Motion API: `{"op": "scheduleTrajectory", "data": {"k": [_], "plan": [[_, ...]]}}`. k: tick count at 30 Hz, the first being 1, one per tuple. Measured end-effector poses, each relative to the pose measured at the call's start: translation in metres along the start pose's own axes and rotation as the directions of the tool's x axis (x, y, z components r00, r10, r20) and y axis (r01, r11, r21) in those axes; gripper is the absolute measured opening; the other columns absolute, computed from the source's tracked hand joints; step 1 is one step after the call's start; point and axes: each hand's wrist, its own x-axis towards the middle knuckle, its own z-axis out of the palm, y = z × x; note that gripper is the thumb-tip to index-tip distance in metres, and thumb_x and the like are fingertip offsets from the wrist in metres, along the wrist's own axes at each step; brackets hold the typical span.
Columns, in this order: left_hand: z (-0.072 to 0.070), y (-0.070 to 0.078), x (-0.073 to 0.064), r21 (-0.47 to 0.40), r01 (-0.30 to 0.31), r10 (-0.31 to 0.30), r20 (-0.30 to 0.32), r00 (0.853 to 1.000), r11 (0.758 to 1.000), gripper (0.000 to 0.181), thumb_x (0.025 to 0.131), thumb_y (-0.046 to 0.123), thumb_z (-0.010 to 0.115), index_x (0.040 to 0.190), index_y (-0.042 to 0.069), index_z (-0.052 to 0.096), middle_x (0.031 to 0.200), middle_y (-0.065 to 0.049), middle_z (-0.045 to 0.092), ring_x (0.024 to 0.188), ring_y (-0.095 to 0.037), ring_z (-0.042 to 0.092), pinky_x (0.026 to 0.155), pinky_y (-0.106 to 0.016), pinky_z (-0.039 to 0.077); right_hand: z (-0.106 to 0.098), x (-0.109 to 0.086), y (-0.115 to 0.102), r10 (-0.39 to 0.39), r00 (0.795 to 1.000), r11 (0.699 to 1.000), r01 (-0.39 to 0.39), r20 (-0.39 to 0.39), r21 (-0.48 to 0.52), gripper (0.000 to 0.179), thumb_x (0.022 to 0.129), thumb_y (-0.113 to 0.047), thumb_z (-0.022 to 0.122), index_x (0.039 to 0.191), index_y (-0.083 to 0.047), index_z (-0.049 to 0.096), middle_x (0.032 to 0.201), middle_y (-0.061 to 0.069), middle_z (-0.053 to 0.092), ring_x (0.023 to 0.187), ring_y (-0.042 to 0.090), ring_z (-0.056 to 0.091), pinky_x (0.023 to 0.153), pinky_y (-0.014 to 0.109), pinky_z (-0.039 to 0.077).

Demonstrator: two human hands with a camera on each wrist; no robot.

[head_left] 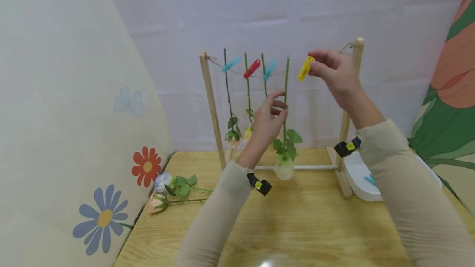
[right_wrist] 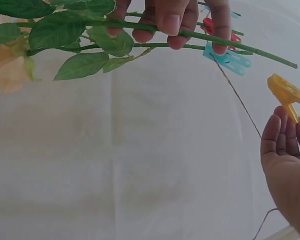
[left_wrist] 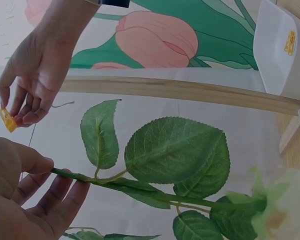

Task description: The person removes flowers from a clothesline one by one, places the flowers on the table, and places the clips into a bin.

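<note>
My left hand (head_left: 268,116) pinches the green stem of a white rose (head_left: 284,169), which hangs head down in front of the string. Thumb and fingertips meet on the stem in the left wrist view, above its leaves (left_wrist: 172,150). Off to the right, my right hand (head_left: 339,75) pinches a yellow clothespin (head_left: 306,69) between thumb and fingers, level with the stem's upper end and apart from it. Three more roses hang upside down along the string (right_wrist: 238,95), by a blue clothespin (head_left: 231,65), a red clothespin (head_left: 252,69) and another blue clothespin (head_left: 269,71).
Wooden posts (head_left: 212,110) stand at both ends of the string, joined low down by a white rod (head_left: 315,167). Two loose roses (head_left: 159,203) lie on the table at the left. At the right a white tray (head_left: 361,193) holds blue clothespins (head_left: 370,180) and a yellow one (left_wrist: 290,43).
</note>
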Motion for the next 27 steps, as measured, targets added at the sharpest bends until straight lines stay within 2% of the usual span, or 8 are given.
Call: {"op": "scheduleTrajectory", "data": {"k": [8, 14, 23, 27], "plan": [[-0.011, 0.002, -0.009, 0.027, -0.068, 0.067, 0.023, 0.997, 0.997, 0.045, 0.098, 0.003, 0.064, 0.141, 0.011, 0.053, 0.106, -0.011, 0.069, 0.091, -0.025, 0.070, 0.072, -0.030, 0.057, -0.009, -0.009, 0.001, 0.034, 0.999, 0.998, -0.034, 0.009, -0.045, 0.019, 0.099, -0.003, 0.062, 0.117, 0.000, 0.067, 0.106, 0.010, 0.064, 0.095, 0.019, 0.061, 0.087, 0.021, 0.055], [-0.018, 0.003, -0.016, 0.061, -0.082, 0.080, 0.031, 0.996, 0.995, 0.046, 0.098, 0.004, 0.064, 0.141, 0.012, 0.053, 0.104, -0.011, 0.069, 0.091, -0.026, 0.071, 0.068, -0.029, 0.059, -0.016, -0.015, 0.000, 0.060, 0.998, 0.993, -0.060, -0.006, -0.097, 0.017, 0.099, -0.006, 0.063, 0.115, -0.002, 0.069, 0.104, 0.007, 0.065, 0.093, 0.017, 0.062, 0.086, 0.021, 0.055], [-0.024, 0.006, -0.027, 0.133, -0.103, 0.099, 0.036, 0.994, 0.986, 0.045, 0.097, 0.003, 0.064, 0.140, 0.013, 0.054, 0.104, -0.009, 0.070, 0.087, -0.025, 0.073, 0.062, -0.025, 0.058, -0.025, -0.029, 0.004, 0.057, 0.998, 0.996, -0.058, -0.017, -0.064, 0.016, 0.097, 0.002, 0.062, 0.108, -0.003, 0.072, 0.094, 0.002, 0.069, 0.084, 0.012, 0.065, 0.080, 0.020, 0.056], [-0.028, 0.007, -0.033, 0.149, -0.114, 0.107, 0.048, 0.993, 0.982, 0.046, 0.096, 0.002, 0.064, 0.140, 0.013, 0.056, 0.104, -0.010, 0.070, 0.087, -0.024, 0.073, 0.059, -0.024, 0.057, -0.031, -0.037, 0.004, 0.074, 0.997, 0.989, -0.077, -0.028, -0.129, 0.016, 0.097, 0.000, 0.064, 0.109, -0.007, 0.072, 0.095, 0.001, 0.069, 0.085, 0.011, 0.064, 0.081, 0.019, 0.055]]}}
